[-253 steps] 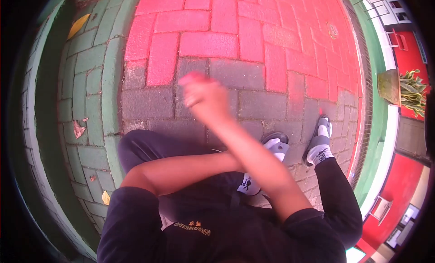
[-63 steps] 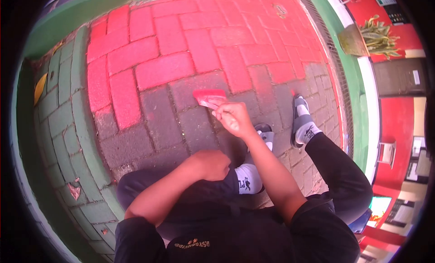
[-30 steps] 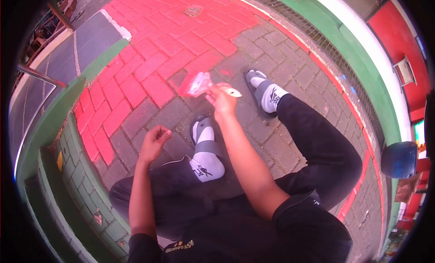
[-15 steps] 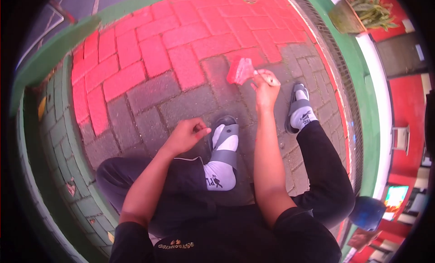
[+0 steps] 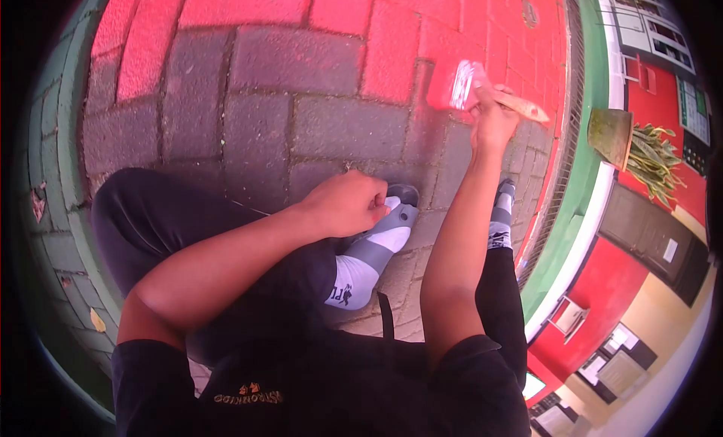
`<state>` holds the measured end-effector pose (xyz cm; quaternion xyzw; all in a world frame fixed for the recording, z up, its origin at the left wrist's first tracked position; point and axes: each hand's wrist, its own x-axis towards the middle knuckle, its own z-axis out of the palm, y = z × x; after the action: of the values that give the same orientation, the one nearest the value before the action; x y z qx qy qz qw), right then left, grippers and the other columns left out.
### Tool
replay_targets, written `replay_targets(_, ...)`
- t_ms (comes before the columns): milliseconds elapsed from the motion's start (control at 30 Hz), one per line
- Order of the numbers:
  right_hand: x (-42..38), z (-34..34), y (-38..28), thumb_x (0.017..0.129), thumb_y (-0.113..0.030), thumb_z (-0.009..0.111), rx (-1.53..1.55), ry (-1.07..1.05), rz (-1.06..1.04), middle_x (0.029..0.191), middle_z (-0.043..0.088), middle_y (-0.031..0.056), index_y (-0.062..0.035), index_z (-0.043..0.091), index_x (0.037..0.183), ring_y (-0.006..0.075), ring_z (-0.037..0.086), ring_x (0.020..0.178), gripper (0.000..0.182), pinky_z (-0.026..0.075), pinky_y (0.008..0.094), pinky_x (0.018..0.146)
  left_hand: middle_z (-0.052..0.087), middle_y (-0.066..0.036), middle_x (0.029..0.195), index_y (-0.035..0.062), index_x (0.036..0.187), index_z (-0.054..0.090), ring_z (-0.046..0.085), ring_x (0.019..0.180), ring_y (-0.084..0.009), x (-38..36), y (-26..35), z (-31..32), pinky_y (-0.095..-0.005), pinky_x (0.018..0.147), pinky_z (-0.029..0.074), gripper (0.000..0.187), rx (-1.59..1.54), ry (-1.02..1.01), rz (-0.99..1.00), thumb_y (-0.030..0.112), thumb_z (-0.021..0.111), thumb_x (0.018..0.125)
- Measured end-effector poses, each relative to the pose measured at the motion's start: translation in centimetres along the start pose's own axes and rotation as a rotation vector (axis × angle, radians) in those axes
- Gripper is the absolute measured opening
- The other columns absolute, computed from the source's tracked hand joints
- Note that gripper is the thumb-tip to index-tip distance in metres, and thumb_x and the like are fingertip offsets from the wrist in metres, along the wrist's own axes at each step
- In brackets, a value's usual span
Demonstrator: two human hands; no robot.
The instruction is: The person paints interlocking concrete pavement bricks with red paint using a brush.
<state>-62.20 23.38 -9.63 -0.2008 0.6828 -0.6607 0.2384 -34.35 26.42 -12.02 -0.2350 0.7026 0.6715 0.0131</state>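
My right hand (image 5: 493,126) is closed around a paintbrush (image 5: 462,85) with a pale wooden handle. Its red-coated bristles point left, at the border between red-painted pavers (image 5: 388,64) and bare grey pavers (image 5: 346,128); blur hides whether they touch the ground. Closer to my body, my left hand (image 5: 350,204) is curled into a loose fist over my left foot (image 5: 376,249), which wears a white sock and grey sandal. Nothing shows in its fingers. My right foot (image 5: 503,215) rests on the pavers below my right hand.
A green-painted brick edging (image 5: 64,158) runs along the left. At right are a metal drain grate (image 5: 553,188), a green strip (image 5: 576,158), a potted plant (image 5: 610,136) and a red wall (image 5: 602,301). A round cover (image 5: 530,12) lies in the red paving.
The view has shifted and turned. My right hand has moved right with the paintbrush, whose handle now points right. My left hand has come over the left foot, its fingers more curled.
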Motion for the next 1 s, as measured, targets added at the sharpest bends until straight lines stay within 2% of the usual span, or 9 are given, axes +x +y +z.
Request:
replay_targets(167, 4.6, -4.5, 3.8, 0.076, 0.012, 0.07, -0.218, -0.122, 0.155, 0.09, 0.064, 0.0073, -0.0041, 0.057, 0.095, 0.0166, 0.065, 0.074, 0.028, 0.054, 0.0289, 0.058, 0.069, -0.019, 0.085, 0.0018, 0.09, 0.066, 0.067, 0.083, -0.0383, -0.4, 0.2, -0.1, -0.0464, 0.074, 0.052, 0.02, 0.024, 0.072, -0.016, 0.022, 0.066, 0.088)
replay_targets(233, 5.4, -5.5, 3.6, 0.076, 0.01, 0.073, -0.681, 0.022, -0.589, 0.085, 0.064, 0.0052, -0.0032, 0.059, 0.08, 0.0169, 0.065, 0.076, 0.02, 0.054, 0.0296, 0.059, 0.069, -0.019, 0.087, 0.0023, 0.091, 0.066, 0.067, 0.084, -0.0383, -0.7, 0.4, 0.0, -0.047, 0.075, 0.052, 0.02, 0.038, 0.08, -0.027, 0.022, 0.066, 0.088)
replay_targets(300, 0.4, -1.1, 3.1, 0.075, 0.008, 0.072, -0.52, 0.186, -0.412, 0.082, 0.067, 0.0053, -0.0016, 0.056, 0.063, 0.0133, 0.062, 0.068, 0.023, 0.052, 0.0278, 0.061, 0.069, -0.019, 0.088, 0.0029, 0.092, 0.066, 0.067, 0.085, -0.0384, -1.0, 0.6, -0.2, -0.0477, 0.075, 0.052, 0.02, 0.055, 0.08, -0.027, 0.023, 0.066, 0.087)
replay_targets(367, -2.4, -0.8, 4.7, 0.077, 0.005, 0.076, -0.927, -0.353, -0.607, 0.082, 0.068, 0.0039, -0.0017, 0.057, 0.067, 0.0125, 0.063, 0.078, 0.022, 0.052, 0.0293, 0.069, 0.069, -0.019, 0.09, 0.0033, 0.093, 0.065, 0.066, 0.086, -0.0389, -1.0, 1.1, -0.4, -0.0487, 0.076, 0.051, 0.02, 0.029, 0.033, -0.028, 0.023, 0.066, 0.087)
replay_targets(467, -4.0, -1.9, 3.2, 0.086, -0.005, 0.071, -0.739, -0.545, -0.357, 0.082, 0.067, 0.0035, -0.0033, 0.058, 0.068, 0.012, 0.06, 0.078, 0.022, 0.051, 0.0302, 0.072, 0.069, -0.019, 0.09, 0.0034, 0.092, 0.065, 0.066, 0.086, -0.0394, -1.1, 1.1, -0.5, -0.0491, 0.075, 0.051, 0.019, 0.035, 0.051, -0.022, 0.022, 0.066, 0.087)
replay_targets(767, -4.3, -3.7, 5.9, 0.083, 0.005, 0.068, -0.968, -0.451, -0.636, 0.087, 0.07, 0.0097, -0.0024, 0.054, 0.066, 0.013, 0.065, 0.085, 0.023, 0.05, 0.0265, 0.072, 0.069, -0.019, 0.088, 0.0033, 0.089, 0.064, 0.066, 0.086, -0.0391, -2.0, 0.6, -1.4, -0.049, 0.075, 0.051, 0.016, 0.1, 0.063, 0.032, 0.019, 0.065, 0.086)
replay_targets(833, -6.4, -5.8, 4.5, 0.083, 0.002, 0.068, -0.666, -0.661, -0.29, 0.088, 0.073, 0.0067, -0.0048, 0.053, 0.066, 0.0081, 0.056, 0.067, 0.024, 0.047, 0.026, 0.064, 0.069, -0.018, 0.088, 0.0029, 0.09, 0.064, 0.066, 0.086, -0.0387, -1.9, 1.1, -1.6, -0.0487, 0.075, 0.051, 0.016, 0.065, 0.102, -0.019, 0.018, 0.065, 0.086)
replay_targets(933, -4.3, -5.5, -1.5, 0.083, 0.004, 0.067, -0.918, -0.853, -0.242, 0.107, 0.072, 0.0139, -0.003, 0.053, 0.068, 0.008, 0.058, 0.075, 0.022, 0.047, 0.0251, 0.063, 0.068, -0.017, 0.087, 0.0024, 0.093, 0.062, 0.066, 0.085, -0.0377, -0.9, 1.5, -0.7, -0.0479, 0.074, 0.051, 0.016, -0.023, 0.162, -0.005, 0.017, 0.065, 0.086)
replay_targets(1000, -1.5, -3.2, -1.5, 0.083, 0.004, 0.067, -0.842, -0.626, -0.315, 0.107, 0.072, 0.0144, -0.0024, 0.053, 0.068, 0.0097, 0.059, 0.078, 0.022, 0.047, 0.0251, 0.065, 0.068, -0.016, 0.086, 0.0022, 0.094, 0.061, 0.066, 0.084, -0.0372, -0.8, 1.4, 0.1, -0.0474, 0.073, 0.051, 0.017, -0.089, 0.183, 0.033, 0.016, 0.065, 0.086)
